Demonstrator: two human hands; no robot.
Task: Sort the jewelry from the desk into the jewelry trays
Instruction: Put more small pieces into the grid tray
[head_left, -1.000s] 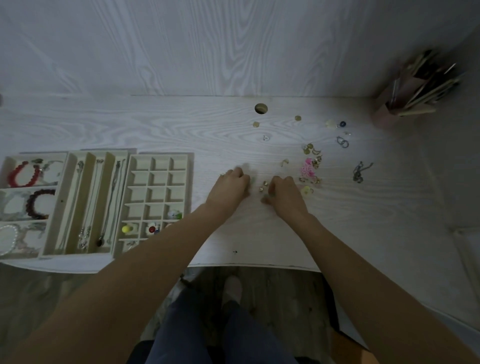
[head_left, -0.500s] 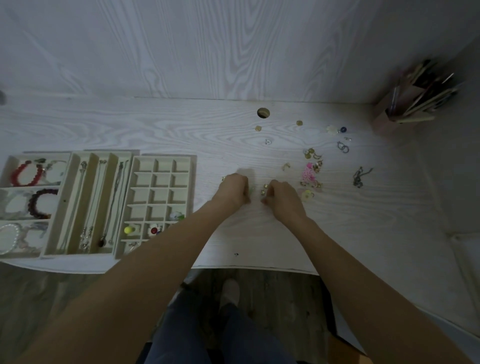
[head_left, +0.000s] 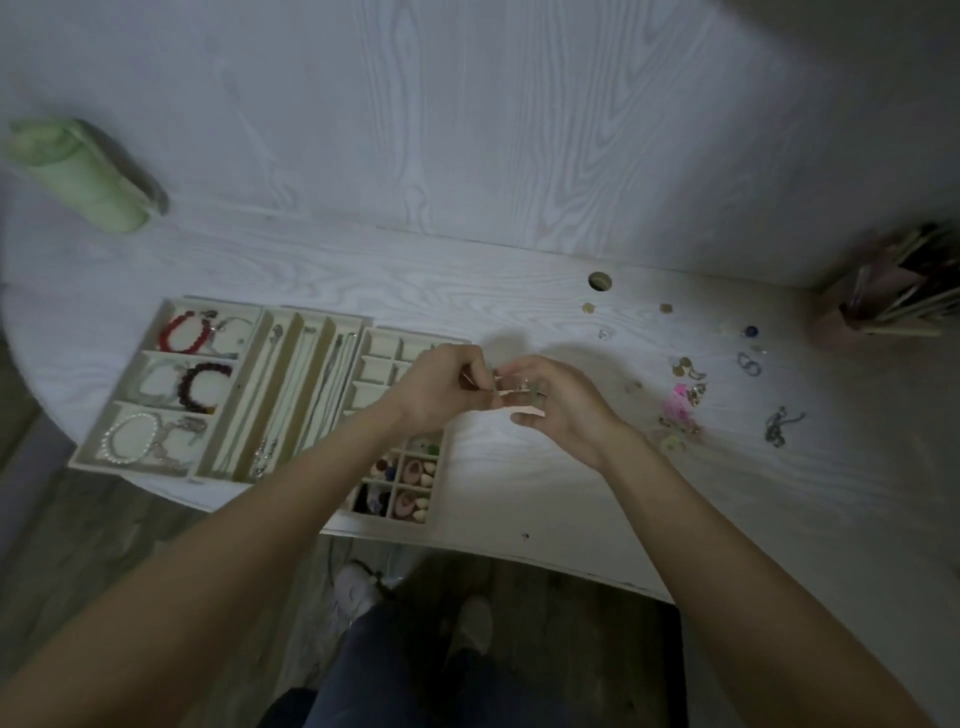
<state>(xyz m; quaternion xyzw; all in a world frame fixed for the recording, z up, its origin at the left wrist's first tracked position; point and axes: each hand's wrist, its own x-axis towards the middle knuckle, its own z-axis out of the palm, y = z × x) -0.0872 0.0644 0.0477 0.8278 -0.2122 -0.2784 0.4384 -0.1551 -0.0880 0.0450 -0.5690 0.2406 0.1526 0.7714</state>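
Plainly the risk sits in the small gold-coloured piece (head_left: 511, 388), pinched between both hands above the desk (head_left: 519, 467) just right of the grid tray (head_left: 410, 512): it is tiny, too blurred to name, and any slip in passing it over could drop it onto the floor or into a wrong cell. The left hand (head_left: 434, 387) curls over the tray's upper cells, fingertips gripping the piece's left end, while the right hand (head_left: 558, 408) pinches its other end, lower fingers loosely spread.
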